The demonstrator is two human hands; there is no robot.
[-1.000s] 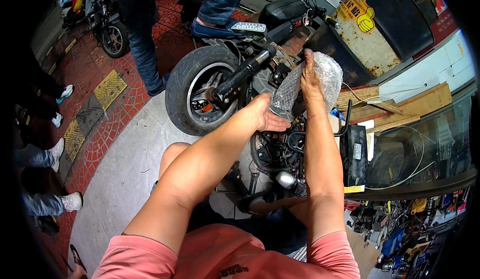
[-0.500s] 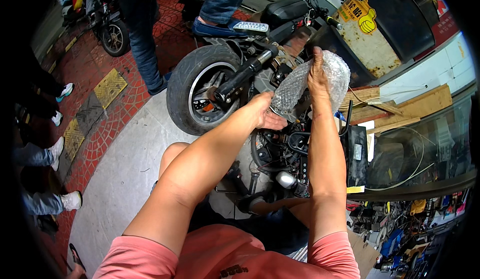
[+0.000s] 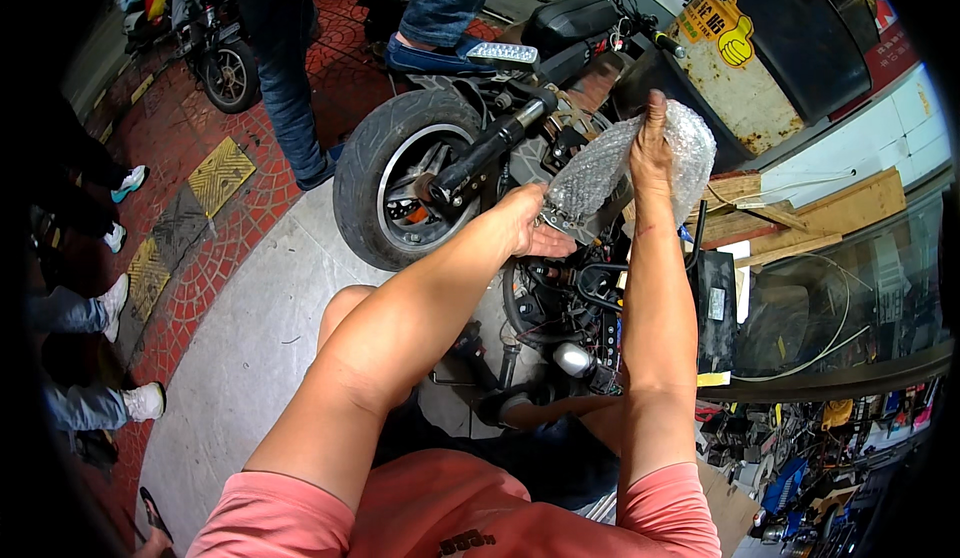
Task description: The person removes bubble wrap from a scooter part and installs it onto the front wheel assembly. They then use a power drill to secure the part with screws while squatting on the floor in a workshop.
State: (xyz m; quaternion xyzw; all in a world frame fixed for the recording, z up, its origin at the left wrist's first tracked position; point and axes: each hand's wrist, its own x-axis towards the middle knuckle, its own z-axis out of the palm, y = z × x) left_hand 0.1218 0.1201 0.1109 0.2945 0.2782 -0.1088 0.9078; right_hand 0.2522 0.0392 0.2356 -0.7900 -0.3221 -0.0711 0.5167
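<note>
While the left hand, fingers extended, loosely holds a metal piece, the right hand clasps bubble wrap; unwrapping appears in hand, next requiring a steady pull.

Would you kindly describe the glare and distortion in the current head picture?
Head view, centre: bright highlights speckle the bubble wrap, the right forearm is brightly lit; head view, rim: the lower edge of the glass panel bows, corners go black.
</note>
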